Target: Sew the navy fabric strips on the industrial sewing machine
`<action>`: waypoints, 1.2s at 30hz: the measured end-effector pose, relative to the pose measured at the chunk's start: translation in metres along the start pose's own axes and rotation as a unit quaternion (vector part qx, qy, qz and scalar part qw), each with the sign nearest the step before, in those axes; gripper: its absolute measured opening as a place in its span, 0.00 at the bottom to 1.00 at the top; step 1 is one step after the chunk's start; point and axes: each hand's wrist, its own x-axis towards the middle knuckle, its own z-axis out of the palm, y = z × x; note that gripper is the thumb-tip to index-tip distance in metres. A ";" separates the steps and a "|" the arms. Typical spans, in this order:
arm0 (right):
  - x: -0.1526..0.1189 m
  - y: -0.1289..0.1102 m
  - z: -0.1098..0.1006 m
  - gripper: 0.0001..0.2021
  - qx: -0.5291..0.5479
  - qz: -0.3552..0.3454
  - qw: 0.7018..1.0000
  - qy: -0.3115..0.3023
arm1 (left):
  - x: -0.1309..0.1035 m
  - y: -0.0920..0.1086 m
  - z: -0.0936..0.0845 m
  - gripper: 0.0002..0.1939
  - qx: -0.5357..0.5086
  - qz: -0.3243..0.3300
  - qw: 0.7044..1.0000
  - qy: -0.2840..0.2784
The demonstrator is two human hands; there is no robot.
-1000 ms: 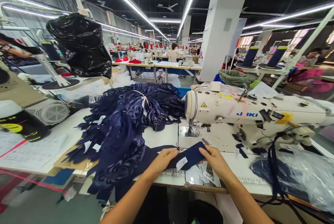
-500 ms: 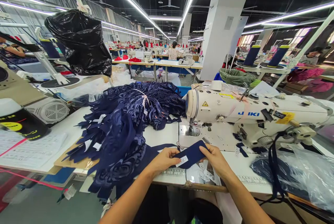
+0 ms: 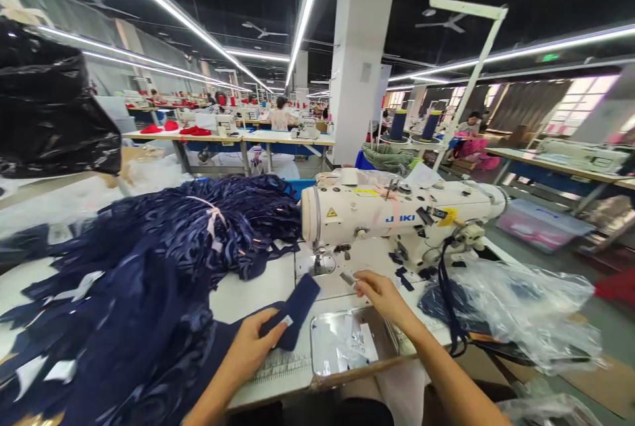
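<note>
My left hand (image 3: 255, 344) pinches a navy fabric strip (image 3: 302, 300) with a small white label (image 3: 286, 321) near the thumb. The strip lies over the front edge of the sewing table. My right hand (image 3: 380, 292) is raised to the right, below the sewing machine (image 3: 367, 214), with a small grey-white piece (image 3: 348, 278) between thumb and fingertips. Under and between the hands sits a metal tray (image 3: 316, 346) holding loose white labels (image 3: 364, 340). A large bundle of navy lace-patterned garments (image 3: 149, 294) spreads over the left side of the table.
A black plastic bag (image 3: 54, 108) hangs at the upper left. Clear plastic bags (image 3: 516, 300) and dark straps (image 3: 448, 300) lie to the right. Dark scraps (image 3: 404, 278) rest beside the machine. People sit at work tables further back.
The view has turned right. My right hand has let go of the navy strip, moved away from it and now holds a small piece. The label tray has come into fuller view.
</note>
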 end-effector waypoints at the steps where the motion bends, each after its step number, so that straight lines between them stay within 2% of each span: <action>1: 0.004 0.006 -0.008 0.14 -0.090 0.010 0.996 0.020 | 0.001 0.002 -0.004 0.18 0.013 0.005 1.000 0.012; 3: 0.012 0.014 -0.021 0.12 -0.226 0.037 0.973 0.035 | 0.004 0.008 -0.010 0.18 0.035 0.021 0.999 0.028; 6: 0.022 0.017 -0.026 0.09 -0.286 0.054 0.956 0.030 | 0.010 0.014 -0.007 0.17 0.044 0.036 0.998 0.017; 10: 0.034 0.013 -0.011 0.09 -0.323 0.053 0.945 -0.001 | 0.016 0.012 0.006 0.18 -0.004 0.006 0.999 -0.034; 16: 0.044 0.006 0.014 0.04 -0.341 0.040 0.937 -0.060 | 0.011 0.009 0.011 0.20 -0.169 -0.074 0.982 -0.045; 19: 0.049 0.008 0.017 0.01 -0.327 0.038 0.941 -0.079 | 0.007 0.009 0.010 0.19 -0.219 -0.088 0.971 -0.024; 25: 0.055 0.022 0.014 0.06 -0.255 0.043 0.962 -0.088 | 0.004 0.006 0.009 0.16 -0.255 -0.077 0.964 -0.012; 31: 0.054 0.038 0.007 0.12 -0.127 0.014 0.990 -0.067 | 0.006 0.005 0.010 0.16 -0.262 -0.064 0.963 -0.024; 36: 0.050 0.042 0.005 0.17 -0.046 -0.008 0.998 -0.044 | 0.009 0.001 0.011 0.16 -0.258 -0.062 0.964 -0.023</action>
